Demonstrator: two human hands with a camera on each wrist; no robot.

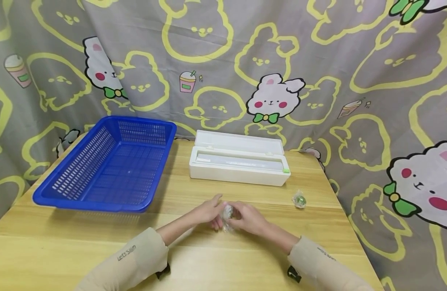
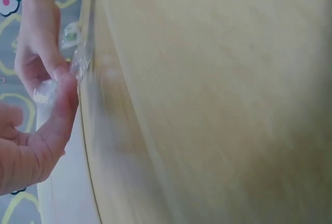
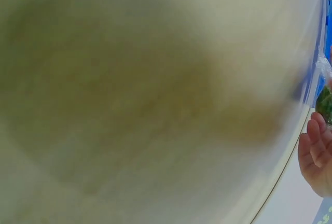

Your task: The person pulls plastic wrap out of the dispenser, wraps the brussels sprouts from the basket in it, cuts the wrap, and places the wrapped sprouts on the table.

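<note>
At the middle of the table, both hands meet at a small green thing (image 3: 324, 105) in crinkled clear plastic film (image 1: 228, 212). My right hand (image 1: 249, 218) holds it between thumb and fingers. From the other side, my left hand (image 1: 209, 212) touches the film with its fingertips, its thumb raised and apart. In the left wrist view, loose film (image 2: 80, 63) sticks out beyond the meeting fingertips. What the green thing is, I cannot tell. Another small film-wrapped green ball (image 1: 300, 201) lies to the right of my right hand.
A white cling film box (image 1: 238, 174) stands behind the hands, lid (image 1: 239, 143) up, with a roll (image 1: 239, 161) inside and a green slider (image 1: 286, 170) at its right end. The blue plastic basket (image 1: 96, 206) stands at left. A patterned curtain (image 1: 220, 48) hangs behind the table.
</note>
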